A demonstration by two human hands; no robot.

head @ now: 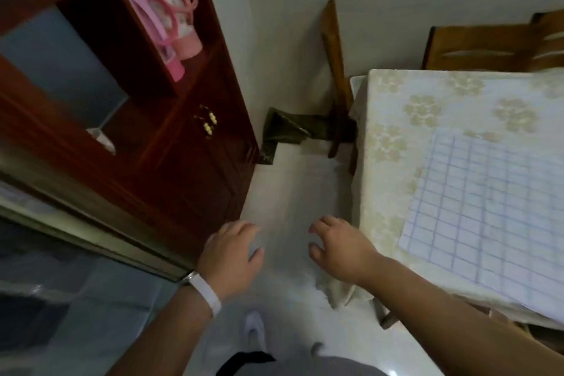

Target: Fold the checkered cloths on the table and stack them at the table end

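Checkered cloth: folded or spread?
Spread: the cloth lies flat on the table, no crease or doubled edge showing; its right side runs out of view.

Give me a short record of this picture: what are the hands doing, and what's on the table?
left hand: holds nothing, fingers relaxed, over the floor
wristband: white, on the left wrist
right hand: holds nothing, fingers loosely spread, beside the table's edge
checkered cloth: lies flat on the table, touched by neither hand
table: covered by a flowered tablecloth
wooden cabinet: red-brown, left of the hands
wooden chair: at the table's far corner
sharpness: blurred
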